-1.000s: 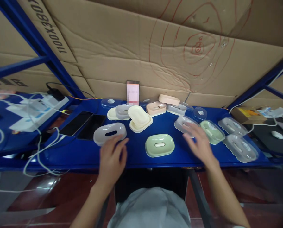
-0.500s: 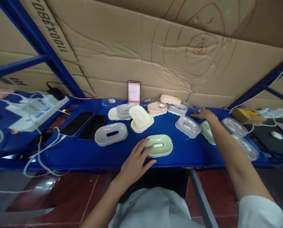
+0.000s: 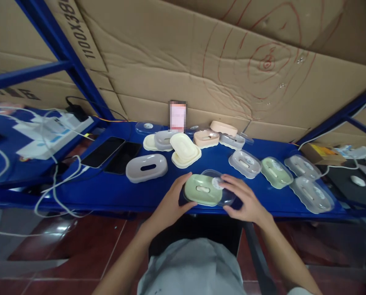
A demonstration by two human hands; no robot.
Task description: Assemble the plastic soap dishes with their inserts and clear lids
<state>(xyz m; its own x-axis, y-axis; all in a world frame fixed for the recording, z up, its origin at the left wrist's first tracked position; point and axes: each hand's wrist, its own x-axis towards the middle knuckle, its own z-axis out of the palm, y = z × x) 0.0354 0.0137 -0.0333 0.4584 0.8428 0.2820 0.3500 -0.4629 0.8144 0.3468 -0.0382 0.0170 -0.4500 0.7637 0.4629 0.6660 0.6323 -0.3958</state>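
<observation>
A light green soap dish (image 3: 201,196) with a pale bar in its middle slot rests near the table's front edge. Around its left end is my left hand (image 3: 173,201), thumb at the near rim and fingers at the far rim. My right hand (image 3: 247,200) grips a clear plastic lid (image 3: 228,198) with a round white sticker. The lid is tilted and partly overlaps the dish's right end; whether it touches the dish I cannot tell.
Several covered dishes, one of them green (image 3: 276,172), lie on the right. A grey oval dish (image 3: 134,171), cream pieces (image 3: 185,147) and a peach dish (image 3: 206,139) stand farther back. Phones (image 3: 103,151) and white cables are on the left. Cardboard (image 3: 152,57) closes the back.
My right hand has come back from the far right with a clear lid, now over the green dish's right end. My left hand has closed around the dish's left end.
</observation>
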